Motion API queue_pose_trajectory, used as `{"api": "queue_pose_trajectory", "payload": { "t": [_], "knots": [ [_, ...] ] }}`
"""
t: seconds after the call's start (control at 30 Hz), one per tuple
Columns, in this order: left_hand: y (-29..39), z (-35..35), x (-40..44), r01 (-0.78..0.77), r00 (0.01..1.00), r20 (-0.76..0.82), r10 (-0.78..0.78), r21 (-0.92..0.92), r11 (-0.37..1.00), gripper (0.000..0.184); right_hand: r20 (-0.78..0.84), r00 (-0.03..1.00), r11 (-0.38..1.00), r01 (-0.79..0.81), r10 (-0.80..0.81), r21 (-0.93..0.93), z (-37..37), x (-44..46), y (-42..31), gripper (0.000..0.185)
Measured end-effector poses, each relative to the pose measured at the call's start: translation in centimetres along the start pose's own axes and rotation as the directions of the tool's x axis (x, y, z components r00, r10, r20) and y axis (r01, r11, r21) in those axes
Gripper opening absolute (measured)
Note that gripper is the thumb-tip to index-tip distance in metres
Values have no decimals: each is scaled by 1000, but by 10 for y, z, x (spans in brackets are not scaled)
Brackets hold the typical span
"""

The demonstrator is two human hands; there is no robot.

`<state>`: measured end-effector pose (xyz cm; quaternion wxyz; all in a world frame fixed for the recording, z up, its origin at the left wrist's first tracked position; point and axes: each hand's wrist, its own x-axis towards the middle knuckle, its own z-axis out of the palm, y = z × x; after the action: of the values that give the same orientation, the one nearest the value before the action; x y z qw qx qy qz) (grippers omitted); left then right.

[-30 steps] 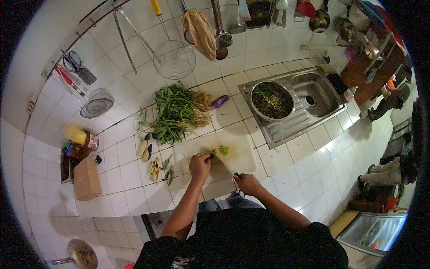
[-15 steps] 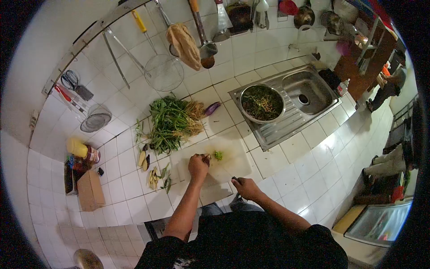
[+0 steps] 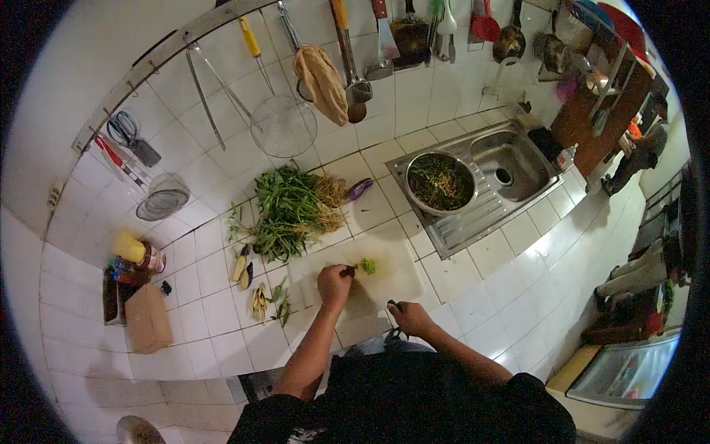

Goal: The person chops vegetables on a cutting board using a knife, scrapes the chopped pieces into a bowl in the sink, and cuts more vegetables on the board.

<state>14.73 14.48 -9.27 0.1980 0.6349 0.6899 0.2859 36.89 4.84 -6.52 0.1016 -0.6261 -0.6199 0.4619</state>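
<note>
Over the white cutting board (image 3: 396,255), my left hand (image 3: 335,287) is closed around a small dark piece that the fingers mostly hide. Just to its right on the board lies a little heap of chopped light-green pieces (image 3: 369,265). My right hand (image 3: 411,318) is closed at the board's near right edge, gripping the dark handle of what looks like a knife (image 3: 393,303); its blade hardly shows. Behind the board rests a large bunch of leafy greens with roots (image 3: 288,211). A purple eggplant (image 3: 360,189) lies beside the roots.
Pale and dark vegetable pieces (image 3: 242,268) and trimmings (image 3: 260,303) lie left of the board. A metal bowl of chopped greens (image 3: 441,183) stands on the drainboard by the sink (image 3: 505,159). Utensils hang along the wall, including a wire skimmer (image 3: 283,127). Other people (image 3: 640,155) stand far right.
The view has shifted slightly, so the counter sits a little lower and further right. Both hands keep nearly the same places and grips; the chopped green heap stays by my left hand.
</note>
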Motion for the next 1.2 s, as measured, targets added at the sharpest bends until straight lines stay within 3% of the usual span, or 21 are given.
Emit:
{"api": "queue_pose_trajectory", "payload": {
  "t": [0.03, 0.1, 0.17, 0.23, 0.3, 0.33, 0.47, 0.5, 0.57, 0.63, 0.77, 0.83, 0.9, 1.2],
  "knots": [
    [-2, 0, -1, 3, 1000, 1, -3, -16, 1000, 16, -12, 1000, 998, 14, -15, -56, 3, 0, 1, 59],
    [-8, 3, -3, -128, 988, -69, 137, 124, 984, 14, -5, 1000, 997, 16, -17, -78, 7, 0, 0, 59],
    [-16, 8, -1, -137, 988, -54, 143, 101, 985, 15, -12, 993, 980, 113, -116, -164, 6, 0, -6, 58],
    [-17, 6, 0, -144, 989, -31, 147, 85, 986, 16, 13, 999, 985, 43, -41, -167, 12, 14, -3, 56],
    [-15, 1, -3, -138, 990, 32, 135, 133, 981, 18, -13, 992, 966, 121, -127, -226, 16, 22, -5, 55],
    [-16, 1, -2, -134, 991, 33, 131, 121, 984, 18, -5, 999, 982, 31, -33, -187, 13, 25, -12, 54],
    [-24, -1, 2, -191, 980, 77, 184, 102, 976, 22, -59, 988, 971, 130, -144, -201, 14, 27, -24, 54],
    [-26, -2, 3, -189, 981, 72, 183, 98, 977, 23, -51, 990, 968, 121, -135, -218, 14, 22, -29, 54],
    [-31, -4, 1, -224, 973, 75, 220, 53, 973, 22, -35, 998, 993, -52, 49, -106, 13, 12, -31, 56],
    [-32, -8, -7, -239, 970, 64, 235, 66, 969, 19, -28, 1000, 984, -5, 0, -180, 25, 3, -15, 57],
    [-33, -15, -4, -220, 970, 114, 216, 26, 975, 19, -68, 997, 991, -53, 45, -126, 32, -5, -10, 58],
    [-30, -21, -1, -214, 974, 74, 214, -5, 977, 20, -84, 995, 987, -65, 53, -150, 33, -5, -5, 57],
    [-25, -30, -5, -214, 977, 14, 215, -24, 976, 22, -69, 992, 992, -113, 110, -52, 29, -9, -9, 54],
    [-47, -19, -12, -231, 973, -1, 231, -24, 973, 18, -76, 997, 997, 17, -23, -78, 24, -5, -15, 55]
  ]
}}
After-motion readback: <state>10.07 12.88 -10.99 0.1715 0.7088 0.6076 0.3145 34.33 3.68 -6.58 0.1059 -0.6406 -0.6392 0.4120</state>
